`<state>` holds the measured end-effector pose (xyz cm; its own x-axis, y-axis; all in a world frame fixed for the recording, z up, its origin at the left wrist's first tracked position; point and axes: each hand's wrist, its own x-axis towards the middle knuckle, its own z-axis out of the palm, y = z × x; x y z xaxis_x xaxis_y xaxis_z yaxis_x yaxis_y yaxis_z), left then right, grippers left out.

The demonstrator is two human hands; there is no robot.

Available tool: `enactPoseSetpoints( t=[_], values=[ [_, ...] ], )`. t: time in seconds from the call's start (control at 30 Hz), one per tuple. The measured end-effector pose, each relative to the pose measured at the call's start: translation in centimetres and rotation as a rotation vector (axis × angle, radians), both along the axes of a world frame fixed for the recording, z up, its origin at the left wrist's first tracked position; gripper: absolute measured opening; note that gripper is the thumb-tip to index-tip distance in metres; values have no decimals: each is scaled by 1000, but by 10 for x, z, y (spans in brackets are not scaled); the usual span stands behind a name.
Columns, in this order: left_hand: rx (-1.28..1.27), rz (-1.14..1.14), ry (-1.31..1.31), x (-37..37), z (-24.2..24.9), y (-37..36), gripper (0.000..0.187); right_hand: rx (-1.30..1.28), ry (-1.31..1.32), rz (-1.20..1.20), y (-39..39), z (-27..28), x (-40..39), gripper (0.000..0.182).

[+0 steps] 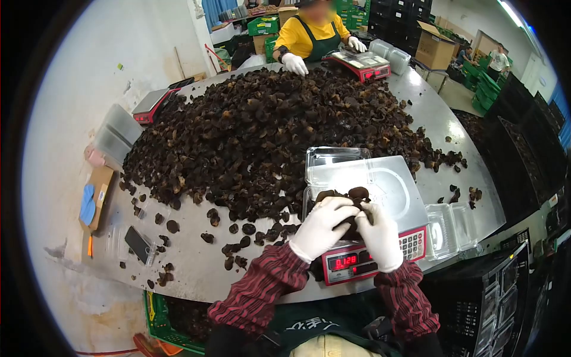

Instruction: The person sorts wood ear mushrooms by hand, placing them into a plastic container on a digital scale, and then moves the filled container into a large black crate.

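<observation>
Both my hands wear white gloves and meet over a red digital scale (410,223) whose display reads 0.128. My left hand (324,229) curls its fingers over dark wood ear mushrooms (358,193) from the left side. From the right, my right hand (380,237) presses its bent fingers against the same mushrooms. Under them, a clear plastic clamshell box (336,156) lies with its lid spread toward the back of the scale plate. My hands hide much of the box's near half. A large pile of wood ear mushrooms (256,125) rises just beyond.
Across the metal table (196,262) a co-worker (312,30) in white gloves stands by another scale (375,72). Clear boxes (443,229) lie to my right. A phone (138,245) and loose mushrooms lie at left. Below the edge sits a green crate (156,324).
</observation>
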<state>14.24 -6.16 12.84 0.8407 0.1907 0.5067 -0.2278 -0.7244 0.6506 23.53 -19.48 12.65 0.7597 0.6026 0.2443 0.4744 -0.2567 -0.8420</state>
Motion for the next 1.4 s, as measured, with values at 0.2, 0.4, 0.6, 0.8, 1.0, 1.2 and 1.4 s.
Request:
enactPoseSetpoints(
  t=[0.2,0.4,0.6,0.8,1.0,1.2,1.4],
  values=[
    [-149,148,-142,-20,4,-17,31,124,166,-49,-16,22,-3,26],
    [-1741,-337,36,-72,-5,-22,34,96,-48,394,-15,44,-29,53],
    [-1342,314,74,-227,-13,26,30,220,155,-172,-41,34,1,20],
    [300,1114,738,-390,-69,73,23,258,157,-387,-76,-4,36,23],
    [43,809,400,-255,-67,78,31,212,103,-337,-68,-4,23,24],
    [236,498,592,-163,-116,119,58,206,162,-296,-75,-4,20,23],
    [-58,478,423,-159,-124,145,26,154,126,-324,-89,-13,22,16]
  ],
)
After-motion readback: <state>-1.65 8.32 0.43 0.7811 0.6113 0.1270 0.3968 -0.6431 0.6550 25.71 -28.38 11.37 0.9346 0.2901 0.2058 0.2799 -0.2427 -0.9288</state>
